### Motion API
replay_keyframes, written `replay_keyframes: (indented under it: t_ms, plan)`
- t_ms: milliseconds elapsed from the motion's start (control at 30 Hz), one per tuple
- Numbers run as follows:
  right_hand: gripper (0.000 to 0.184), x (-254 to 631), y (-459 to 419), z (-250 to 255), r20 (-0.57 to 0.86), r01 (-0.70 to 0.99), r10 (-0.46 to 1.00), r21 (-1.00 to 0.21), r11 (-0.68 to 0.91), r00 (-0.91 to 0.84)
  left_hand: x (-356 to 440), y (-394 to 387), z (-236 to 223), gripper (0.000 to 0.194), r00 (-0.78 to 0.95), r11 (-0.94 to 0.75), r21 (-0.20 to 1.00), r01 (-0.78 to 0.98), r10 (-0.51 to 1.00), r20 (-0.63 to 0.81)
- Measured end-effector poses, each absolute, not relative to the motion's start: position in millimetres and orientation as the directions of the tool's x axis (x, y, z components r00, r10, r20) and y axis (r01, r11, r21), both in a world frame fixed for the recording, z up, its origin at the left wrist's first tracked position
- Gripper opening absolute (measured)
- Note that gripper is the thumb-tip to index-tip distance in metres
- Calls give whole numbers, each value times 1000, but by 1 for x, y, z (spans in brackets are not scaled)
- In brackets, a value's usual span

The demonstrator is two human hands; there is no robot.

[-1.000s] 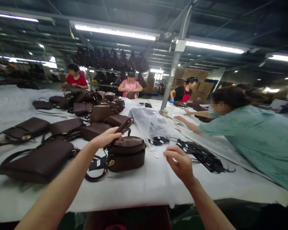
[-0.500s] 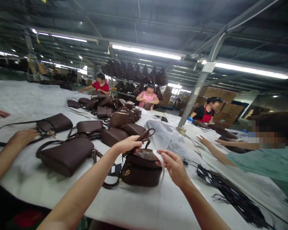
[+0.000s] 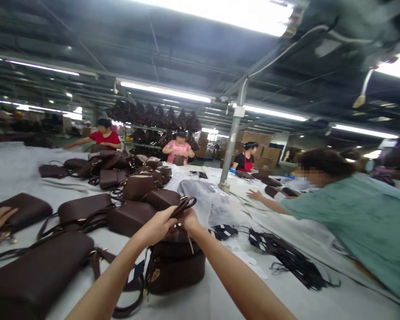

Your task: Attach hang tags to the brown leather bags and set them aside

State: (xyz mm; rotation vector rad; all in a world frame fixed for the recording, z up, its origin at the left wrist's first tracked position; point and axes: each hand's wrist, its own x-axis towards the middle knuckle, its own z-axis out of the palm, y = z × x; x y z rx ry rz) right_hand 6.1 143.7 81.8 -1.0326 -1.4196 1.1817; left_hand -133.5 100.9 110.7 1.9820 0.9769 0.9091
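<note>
A small dark brown handbag [image 3: 178, 266] stands upright on the white-covered table in front of me. My left hand [image 3: 160, 227] is closed around the bag's thin strap [image 3: 187, 202], just above its top. Close against it, my right hand [image 3: 189, 220] is bent in over the bag's opening, its fingertips mostly hidden. A narrow white strip [image 3: 190, 243] hangs below this hand. A gold heart-shaped charm [image 3: 155, 275] hangs on the bag's left side, and a black tag with a white label [image 3: 135, 272] lies beside it.
Several brown handbags [image 3: 130, 218] crowd the left and far side. Black tags with cords [image 3: 283, 253] lie at the right, near clear plastic bags [image 3: 203, 200]. A co-worker's hand [image 3: 2, 218] rests on a bag at left; a person in green [image 3: 353, 222] leans in from the right.
My right hand has moved left with the white strip, from the bag's right edge to beside my left hand. The view has swung to the right. The co-worker in green reaches further in.
</note>
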Motion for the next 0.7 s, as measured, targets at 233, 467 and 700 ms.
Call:
replay_keyframes:
  t_ms: [233,467,700]
  plan:
    - [25,1,122,82,108,-272,986,-960,69,-130,-138,114,95,59,403,-497,718,488,857,320]
    - [43,6,112,95,100,-466,980,-885,9,-171,-130,105,94,67,381,-505,717,480,857,347]
    - [49,11,119,90,97,-488,978,-873,-6,-185,-118,100,78,73,170,-408,907,110,906,387]
